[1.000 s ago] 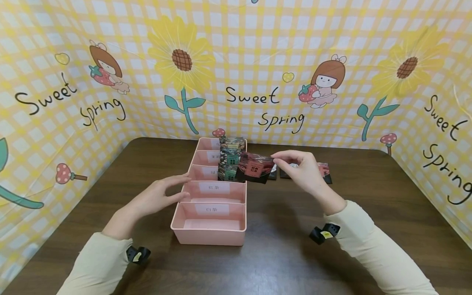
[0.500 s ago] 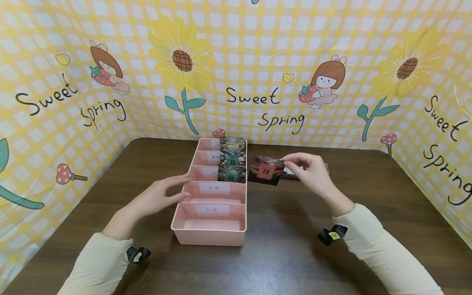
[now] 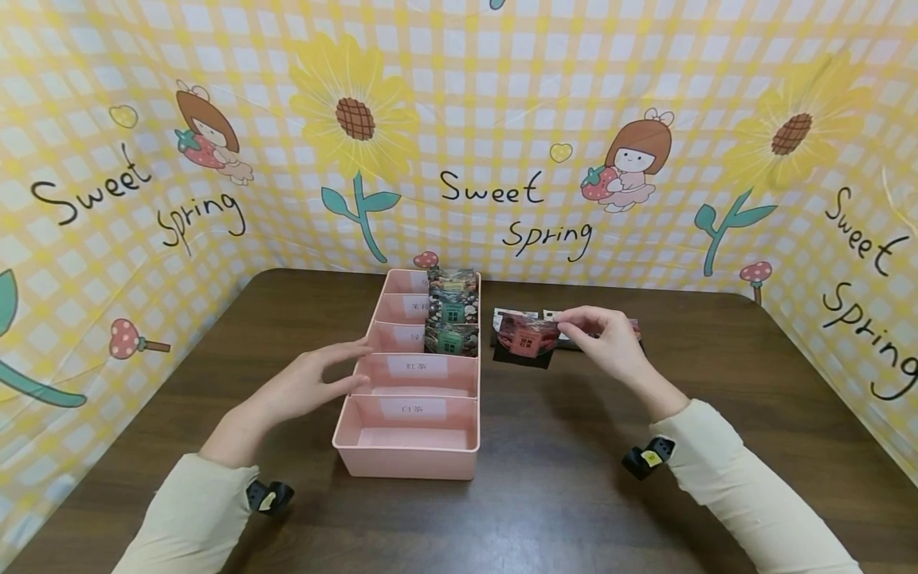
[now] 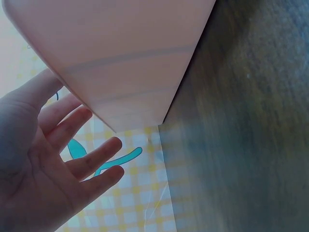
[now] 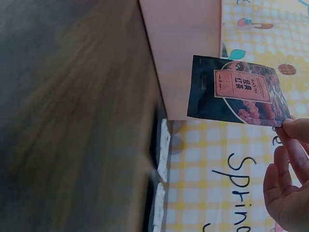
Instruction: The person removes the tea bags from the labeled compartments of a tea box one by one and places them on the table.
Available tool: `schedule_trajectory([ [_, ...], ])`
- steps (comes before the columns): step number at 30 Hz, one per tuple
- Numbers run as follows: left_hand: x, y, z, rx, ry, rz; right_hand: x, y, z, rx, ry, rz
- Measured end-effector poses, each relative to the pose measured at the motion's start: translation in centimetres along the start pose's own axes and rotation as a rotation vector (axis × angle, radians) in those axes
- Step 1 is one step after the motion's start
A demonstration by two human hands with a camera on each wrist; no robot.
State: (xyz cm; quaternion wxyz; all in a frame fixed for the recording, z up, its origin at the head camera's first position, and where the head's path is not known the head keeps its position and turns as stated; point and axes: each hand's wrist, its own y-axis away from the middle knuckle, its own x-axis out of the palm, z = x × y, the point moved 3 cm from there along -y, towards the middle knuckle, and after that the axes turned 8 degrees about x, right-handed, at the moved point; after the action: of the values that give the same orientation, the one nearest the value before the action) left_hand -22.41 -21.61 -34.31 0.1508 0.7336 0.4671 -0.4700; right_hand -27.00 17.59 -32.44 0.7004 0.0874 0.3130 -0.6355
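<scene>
Between thumb and fingers, my right hand [image 3: 606,339] pinches one corner of a black tea sachet with a red label [image 3: 526,343]. In the right wrist view the sachet [image 5: 241,92] shows "Black Tea" print and hangs off the table's surface. It is just right of a pink divided box [image 3: 405,462]. My left hand [image 3: 308,379] is at the box's left side, fingers spread and fingertips at the rim. Green-labelled sachets [image 3: 452,340] stand in the far compartments; the two nearest compartments show bare floors and paper labels.
Behind the held sachet lie other sachets [image 3: 505,316] on the dark wooden table [image 3: 545,494], partly hidden by my right hand. A yellow checked cloth [image 3: 488,104] walls off the back and sides.
My right hand has carried the red-labelled sachet rightward and slightly toward me, away from the box's right edge. My left hand has stayed put at the rim.
</scene>
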Motion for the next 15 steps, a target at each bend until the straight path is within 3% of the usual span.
schedule_trajectory([
  [7, 0.0, -0.1, 0.1, -0.015, -0.005, 0.012, 0.9, -0.3, -1.3, 0.04, 0.045, 0.055],
  [15, 0.1, -0.1, 0.2, -0.011, -0.001, 0.01, 1.7, -0.8, -2.7, 0.069, 0.014, 0.146],
])
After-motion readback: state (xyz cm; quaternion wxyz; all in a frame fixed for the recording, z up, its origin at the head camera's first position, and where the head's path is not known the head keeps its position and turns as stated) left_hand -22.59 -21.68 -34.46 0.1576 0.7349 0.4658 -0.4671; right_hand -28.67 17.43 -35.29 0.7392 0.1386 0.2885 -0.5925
